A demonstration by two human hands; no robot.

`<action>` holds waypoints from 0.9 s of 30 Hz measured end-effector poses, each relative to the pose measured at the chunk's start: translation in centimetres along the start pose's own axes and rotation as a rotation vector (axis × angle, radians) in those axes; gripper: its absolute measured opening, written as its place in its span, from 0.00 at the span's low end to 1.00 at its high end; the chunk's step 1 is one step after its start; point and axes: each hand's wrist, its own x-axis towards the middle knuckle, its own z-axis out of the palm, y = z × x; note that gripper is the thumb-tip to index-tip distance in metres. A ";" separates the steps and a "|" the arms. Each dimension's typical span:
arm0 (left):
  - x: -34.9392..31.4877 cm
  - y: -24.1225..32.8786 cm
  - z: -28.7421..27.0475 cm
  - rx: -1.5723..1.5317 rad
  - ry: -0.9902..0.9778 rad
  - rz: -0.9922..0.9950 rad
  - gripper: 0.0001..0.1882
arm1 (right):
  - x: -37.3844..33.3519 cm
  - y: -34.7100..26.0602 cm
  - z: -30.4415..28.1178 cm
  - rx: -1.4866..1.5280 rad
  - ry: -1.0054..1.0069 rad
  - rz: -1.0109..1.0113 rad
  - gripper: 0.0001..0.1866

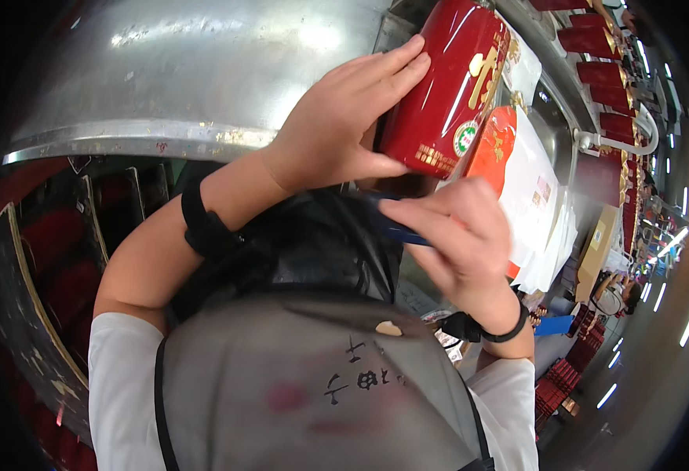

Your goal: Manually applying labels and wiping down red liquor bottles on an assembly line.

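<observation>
A glossy dark red bottle (439, 94) with gold lettering and a small round green-and-white mark lies tilted, its base toward me. My left hand (360, 106) is closed on its left side, fingers along the upper part and thumb near the base. Just below the base, my right hand (466, 235) is curled round a dark blue, flat, narrow tool (399, 231). Motion blurs this hand and most of the tool is covered, so its exact kind cannot be made out.
A shiny metal worktop (203, 78) fills the upper left. Orange-and-white printed sheets (537, 196) lie right of the bottle. Farther right stand several red containers (599, 74) in a row, near a curved white pipe (643, 137). Red items sit in a rack (54, 243) at the left.
</observation>
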 end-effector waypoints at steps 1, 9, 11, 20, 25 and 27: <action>0.0 0.0 -0.2 0.003 0.000 0.007 0.51 | 0.3 0.2 -0.8 0.087 0.003 0.055 0.18; 0.6 0.9 -0.6 -0.015 -0.061 -0.050 0.52 | 9.0 9.6 -4.8 0.052 0.221 0.308 0.14; 0.4 0.8 -0.7 -0.040 -0.092 -0.082 0.54 | 10.3 10.7 -6.3 -0.183 0.271 0.105 0.13; 0.2 -0.3 -0.7 -0.203 -0.232 -0.232 0.62 | 9.8 9.9 -5.4 0.105 -0.009 0.003 0.11; 1.1 0.0 -0.7 -0.178 -0.243 -0.218 0.64 | 8.6 11.1 -7.1 0.038 0.124 0.110 0.11; 0.9 -0.4 -0.9 -0.182 -0.278 -0.262 0.65 | 8.2 9.4 -4.7 0.281 -0.015 0.046 0.12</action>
